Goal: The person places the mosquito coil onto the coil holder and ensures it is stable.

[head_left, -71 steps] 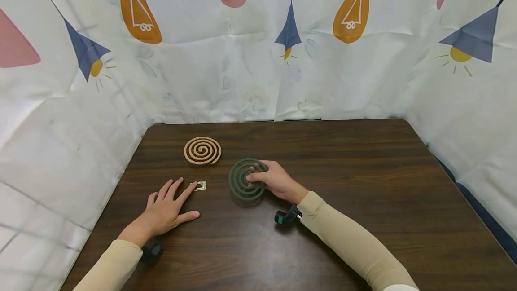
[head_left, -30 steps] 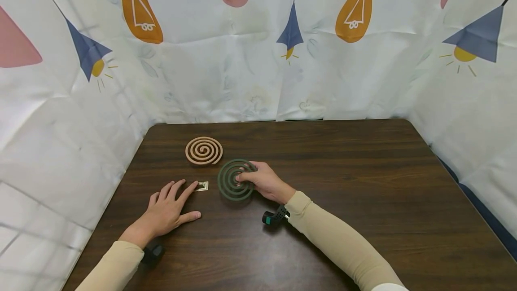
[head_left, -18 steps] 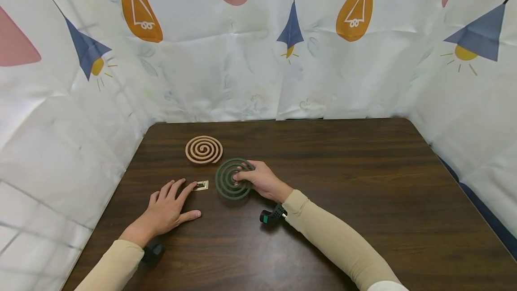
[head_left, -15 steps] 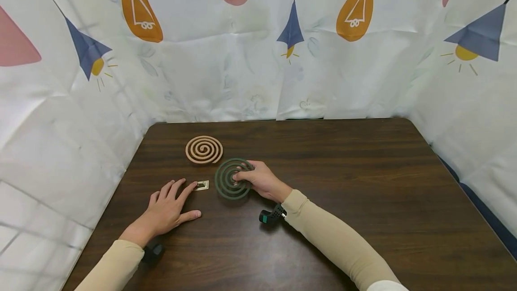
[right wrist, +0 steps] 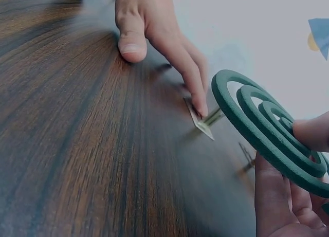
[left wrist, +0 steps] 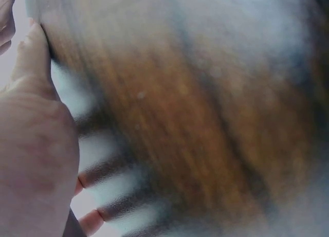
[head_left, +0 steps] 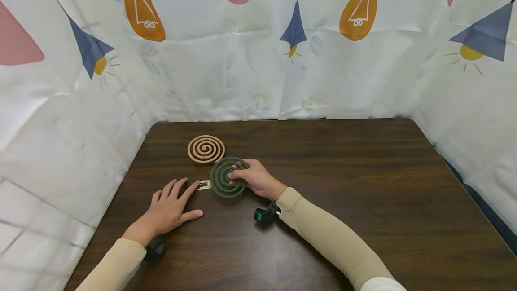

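My right hand (head_left: 260,178) pinches a green mosquito coil (head_left: 221,187), thumb on top near its centre and fingers beneath. The coil is raised and tilted over the table, its left edge right at the small metal coil stand (head_left: 205,184). In the right wrist view the stand (right wrist: 204,128) lies flat with a thin prong sticking up towards the coil (right wrist: 247,124). My left hand (head_left: 167,212) lies spread on the table, index fingertip pressing the stand's left end. A tan mosquito coil (head_left: 206,149) rests flat just behind. The left wrist view shows mostly palm and blurred tabletop.
The dark wood table (head_left: 343,160) has rounded far corners. A white curtain (head_left: 250,71) printed with lamps and bulbs hangs behind it and along both sides. A black wrist camera (head_left: 265,213) sits under the right wrist, another (head_left: 155,251) by the left.
My right hand has carried the green coil leftward, from well right of the metal stand to its edge. My left hand keeps its finger on the stand; the tan coil stays put.
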The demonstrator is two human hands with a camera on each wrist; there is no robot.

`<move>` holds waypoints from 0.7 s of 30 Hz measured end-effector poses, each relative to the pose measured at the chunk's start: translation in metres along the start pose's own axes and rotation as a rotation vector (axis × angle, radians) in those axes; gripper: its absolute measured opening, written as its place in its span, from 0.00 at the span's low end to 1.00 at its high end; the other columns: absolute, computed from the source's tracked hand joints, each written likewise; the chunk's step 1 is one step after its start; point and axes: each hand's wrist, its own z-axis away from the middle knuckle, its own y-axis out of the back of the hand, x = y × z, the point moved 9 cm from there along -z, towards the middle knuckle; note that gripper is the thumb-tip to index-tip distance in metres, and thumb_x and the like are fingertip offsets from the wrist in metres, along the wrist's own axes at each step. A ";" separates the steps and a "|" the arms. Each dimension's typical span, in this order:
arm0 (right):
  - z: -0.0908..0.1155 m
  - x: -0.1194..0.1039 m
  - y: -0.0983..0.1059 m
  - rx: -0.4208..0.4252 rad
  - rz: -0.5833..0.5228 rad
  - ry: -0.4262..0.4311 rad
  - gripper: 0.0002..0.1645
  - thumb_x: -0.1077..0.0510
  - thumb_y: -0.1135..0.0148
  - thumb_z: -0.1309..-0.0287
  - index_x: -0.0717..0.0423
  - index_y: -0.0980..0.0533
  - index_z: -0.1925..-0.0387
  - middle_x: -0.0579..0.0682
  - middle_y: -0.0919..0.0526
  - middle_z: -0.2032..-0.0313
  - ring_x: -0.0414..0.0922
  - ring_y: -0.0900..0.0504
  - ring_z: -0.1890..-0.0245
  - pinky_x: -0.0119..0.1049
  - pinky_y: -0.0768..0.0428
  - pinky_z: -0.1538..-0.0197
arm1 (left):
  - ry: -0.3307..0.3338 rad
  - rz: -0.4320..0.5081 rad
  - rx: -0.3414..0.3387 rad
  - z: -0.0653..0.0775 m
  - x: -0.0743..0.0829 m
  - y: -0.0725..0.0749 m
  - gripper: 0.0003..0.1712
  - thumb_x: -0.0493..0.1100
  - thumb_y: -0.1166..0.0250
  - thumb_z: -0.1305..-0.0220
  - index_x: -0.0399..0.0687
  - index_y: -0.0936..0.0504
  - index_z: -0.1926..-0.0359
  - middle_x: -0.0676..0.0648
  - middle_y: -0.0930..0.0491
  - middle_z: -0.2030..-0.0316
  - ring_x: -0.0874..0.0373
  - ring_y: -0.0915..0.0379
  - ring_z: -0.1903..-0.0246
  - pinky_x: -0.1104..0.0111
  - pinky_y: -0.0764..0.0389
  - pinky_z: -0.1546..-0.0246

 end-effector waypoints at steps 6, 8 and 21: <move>-0.003 0.000 -0.003 -0.001 0.015 0.001 0.10 0.69 0.36 0.36 0.53 0.24 0.58 0.44 0.21 0.60 0.38 0.15 0.68 0.31 0.13 0.59 | 0.007 -0.003 -0.021 -0.001 -0.001 -0.003 0.50 0.75 0.41 0.33 0.57 0.40 0.20 0.34 0.41 0.24 0.27 0.45 0.26 0.30 0.35 0.39; -0.004 0.001 -0.003 0.001 0.014 0.002 0.10 0.69 0.35 0.36 0.53 0.24 0.58 0.44 0.21 0.60 0.38 0.15 0.68 0.32 0.13 0.59 | 0.008 -0.003 -0.023 -0.001 -0.001 -0.003 0.50 0.75 0.41 0.34 0.57 0.41 0.20 0.34 0.41 0.24 0.27 0.45 0.26 0.30 0.35 0.39; -0.011 0.009 -0.004 0.024 -0.005 -0.022 0.11 0.70 0.35 0.38 0.55 0.24 0.59 0.45 0.21 0.60 0.37 0.15 0.69 0.30 0.14 0.60 | 0.020 0.012 -0.025 -0.001 -0.002 -0.003 0.50 0.75 0.42 0.34 0.58 0.41 0.19 0.34 0.41 0.24 0.28 0.46 0.25 0.30 0.36 0.38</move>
